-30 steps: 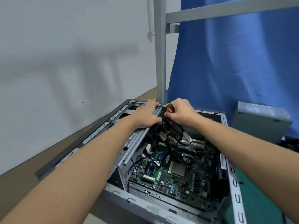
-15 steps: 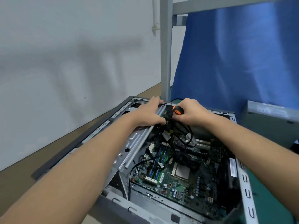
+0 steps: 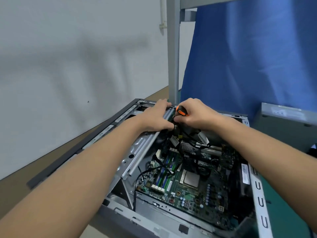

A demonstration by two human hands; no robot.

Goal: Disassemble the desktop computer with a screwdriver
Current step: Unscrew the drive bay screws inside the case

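An open grey desktop case (image 3: 259, 200) lies flat, its green motherboard (image 3: 187, 184) and black cables exposed. At the far end of the case, my right hand (image 3: 197, 114) grips an orange-and-black screwdriver (image 3: 181, 112), whose tip is hidden behind the fingers. Just left of it, my left hand (image 3: 157, 117) is curled over a silver metal crossbar (image 3: 145, 148) that runs across the case, thumb tucked under near the screwdriver. The two hands almost touch.
A grey metal box (image 3: 289, 127), like a removed drive or power unit, stands at the right beside the case. A blue curtain (image 3: 253, 54) and a grey frame post (image 3: 173, 48) rise behind. A white wall lies to the left.
Both hands stay at the far end of the case on the bar and screwdriver. The view has shifted slightly, and the screwdriver handle shows a little more.
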